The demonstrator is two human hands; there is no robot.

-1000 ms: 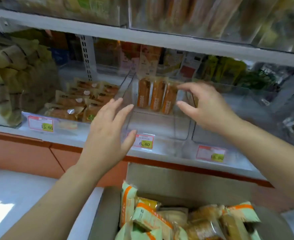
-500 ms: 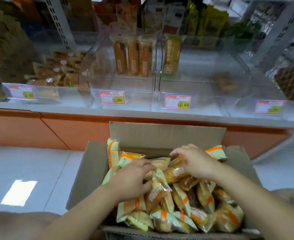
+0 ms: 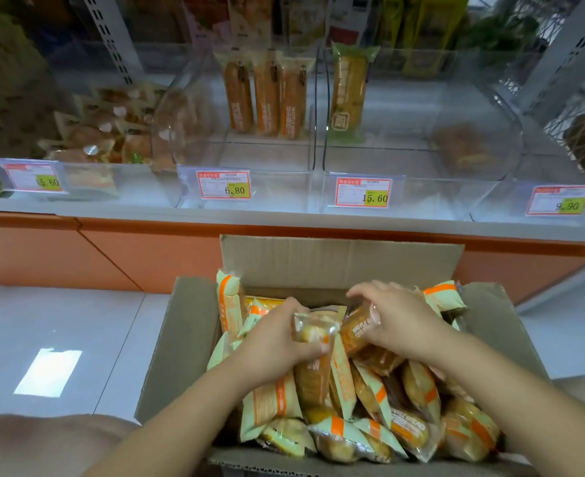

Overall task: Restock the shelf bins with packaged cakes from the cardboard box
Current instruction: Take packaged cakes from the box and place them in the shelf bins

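Observation:
An open cardboard box (image 3: 180, 342) on the floor holds several packaged cakes in clear, pale-green and orange wrappers. My left hand (image 3: 273, 342) grips one packaged cake (image 3: 313, 333) at the box's middle. My right hand (image 3: 397, 318) grips another packaged cake (image 3: 354, 333) printed "WAFFLE", just to the right. Above, a clear shelf bin (image 3: 246, 156) tagged 6.80 holds three upright waffle cakes (image 3: 267, 94). The bin to its right (image 3: 418, 160), tagged 15.60, holds one upright green-wrapped cake (image 3: 347, 94).
The left bin (image 3: 87, 173) holds a pile of small wrapped pastries. A price tag (image 3: 558, 200) reads 9.90 at the far right. An orange panel (image 3: 112, 253) runs beneath the shelf edge. White floor tiles (image 3: 60, 321) lie left of the box. My knees show at the bottom corners.
My hands came down from the 6.80 bin into the cardboard box, and each has closed round a packaged cake. The view tilted down toward the box.

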